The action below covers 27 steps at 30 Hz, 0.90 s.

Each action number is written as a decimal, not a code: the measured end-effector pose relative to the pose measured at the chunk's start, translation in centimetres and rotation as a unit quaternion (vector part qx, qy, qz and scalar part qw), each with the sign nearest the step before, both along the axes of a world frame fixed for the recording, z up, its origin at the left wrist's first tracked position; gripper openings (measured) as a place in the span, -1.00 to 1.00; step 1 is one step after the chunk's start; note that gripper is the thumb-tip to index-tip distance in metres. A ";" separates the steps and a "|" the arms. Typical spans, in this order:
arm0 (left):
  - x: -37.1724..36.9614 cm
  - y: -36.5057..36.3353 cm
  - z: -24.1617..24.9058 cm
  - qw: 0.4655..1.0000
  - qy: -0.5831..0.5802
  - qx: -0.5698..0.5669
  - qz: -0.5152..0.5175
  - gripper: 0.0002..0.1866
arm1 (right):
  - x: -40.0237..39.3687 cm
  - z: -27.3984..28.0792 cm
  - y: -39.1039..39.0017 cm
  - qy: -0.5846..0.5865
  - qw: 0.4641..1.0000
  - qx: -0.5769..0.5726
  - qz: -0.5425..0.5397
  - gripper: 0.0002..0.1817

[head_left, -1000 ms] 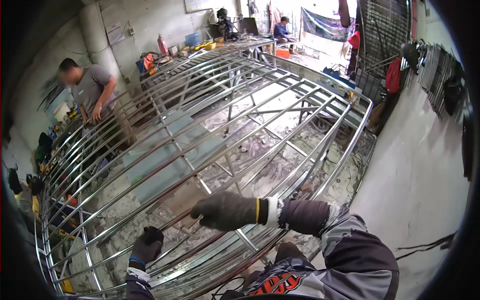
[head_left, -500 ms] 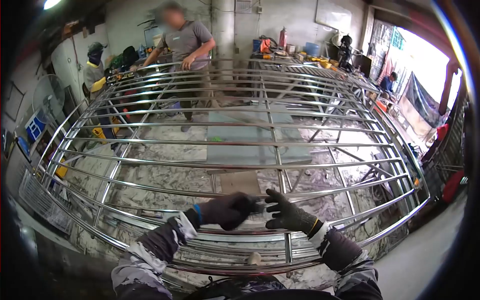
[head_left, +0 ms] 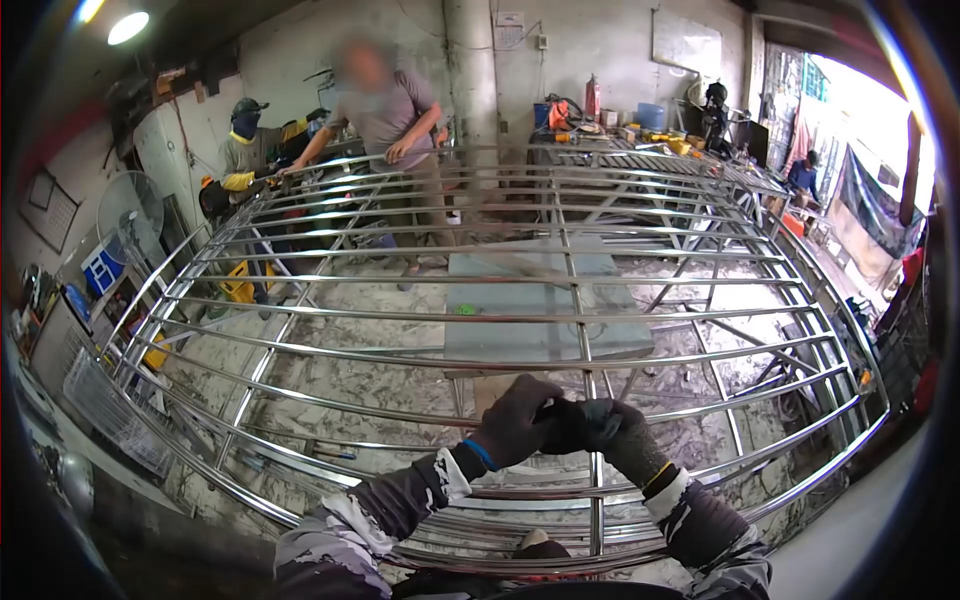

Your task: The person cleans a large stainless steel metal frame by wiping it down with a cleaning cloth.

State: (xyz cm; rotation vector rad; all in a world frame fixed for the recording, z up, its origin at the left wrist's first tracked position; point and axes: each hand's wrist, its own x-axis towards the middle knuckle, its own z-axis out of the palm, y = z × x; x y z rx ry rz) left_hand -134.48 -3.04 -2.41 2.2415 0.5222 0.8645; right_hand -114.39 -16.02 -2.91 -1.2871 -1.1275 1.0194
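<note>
A large frame of shiny metal tubes (head_left: 597, 520), with long curved rails and crossbars, spreads out in front of me. Both my hands wear dark gloves and meet above its near rails, close to the middle crossbar. My left hand (head_left: 512, 425) is closed, with a blue band at its wrist. Opposite it, my right hand (head_left: 628, 445) has its fingers curled in. A small dark thing (head_left: 566, 427) sits between the two hands, and both close on it. Its kind cannot be made out.
At the frame's far left side stands a person in a grey shirt (head_left: 390, 120), one hand at the rail. Beside them is a person in a cap (head_left: 240, 150). A grey slab (head_left: 520, 335) lies under the frame. A fan (head_left: 130, 210) stands left; a fire extinguisher (head_left: 592, 98) is at the back.
My right hand, which was spread open, has closed and come together with my left at the dark thing. The camera view has shifted, so the scene sits lower and further right.
</note>
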 end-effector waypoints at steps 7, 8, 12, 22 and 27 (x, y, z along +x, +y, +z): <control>0.8 -3.1 -0.8 0.928 -0.004 -0.317 -0.195 -0.18 | -1.1 2.3 -0.7 -0.006 0.996 -0.093 -0.002 -0.66; 1.2 -3.8 -1.7 0.914 -0.037 -0.340 -0.217 -0.18 | -1.3 1.9 -0.8 -0.050 0.997 -0.056 0.030 -0.61; 2.1 -4.5 -2.1 0.909 -0.045 -0.359 -0.205 -0.21 | 0.1 2.1 -1.1 0.063 0.990 -0.035 0.122 -0.56; 0.8 -3.0 -3.2 0.855 -0.050 -0.483 -0.181 -0.45 | -0.8 5.0 -1.7 -0.314 0.949 -0.036 -0.021 -0.39; 0.2 -4.1 -0.8 0.886 -0.055 -0.441 -0.135 -0.40 | 0.2 4.4 -1.1 -0.286 0.955 0.039 -0.067 -0.59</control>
